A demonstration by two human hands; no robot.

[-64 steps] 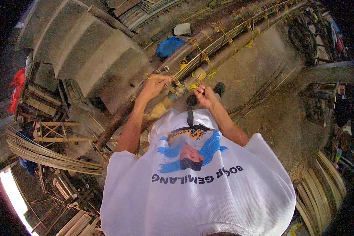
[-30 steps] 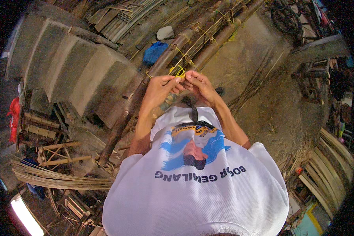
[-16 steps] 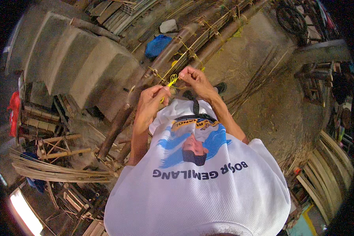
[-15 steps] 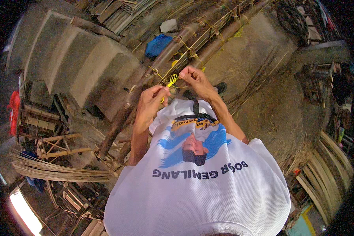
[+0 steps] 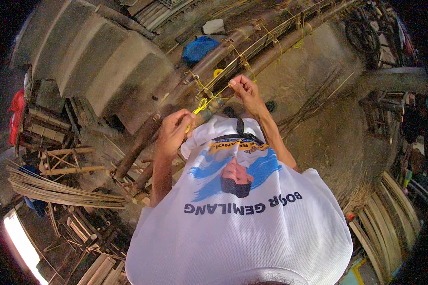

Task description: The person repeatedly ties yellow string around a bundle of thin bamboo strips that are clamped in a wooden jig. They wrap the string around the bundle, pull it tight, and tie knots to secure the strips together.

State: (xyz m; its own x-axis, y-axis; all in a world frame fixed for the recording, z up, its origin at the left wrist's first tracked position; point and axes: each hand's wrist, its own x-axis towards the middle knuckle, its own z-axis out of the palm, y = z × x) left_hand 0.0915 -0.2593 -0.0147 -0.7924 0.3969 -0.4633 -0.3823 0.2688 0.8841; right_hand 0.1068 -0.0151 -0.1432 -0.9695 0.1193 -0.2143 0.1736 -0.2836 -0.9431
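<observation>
The floor (image 5: 337, 142) is bare packed earth. Long bamboo poles (image 5: 252, 52) lie on it, running diagonally from beyond the right hand (image 5: 245, 90) down past the left hand (image 5: 173, 133), and thin slats rest along them, bound with yellow cord (image 5: 209, 97). A blue bag (image 5: 199, 47) sits on the ground just beyond the poles, with a pale block (image 5: 214, 26) behind it. Loose thin strips (image 5: 318, 99) lie scattered to the right of the right hand. A bundle of split strips (image 5: 57, 192) lies to the left of the left hand, near stacked wooden frames (image 5: 66, 161).
</observation>
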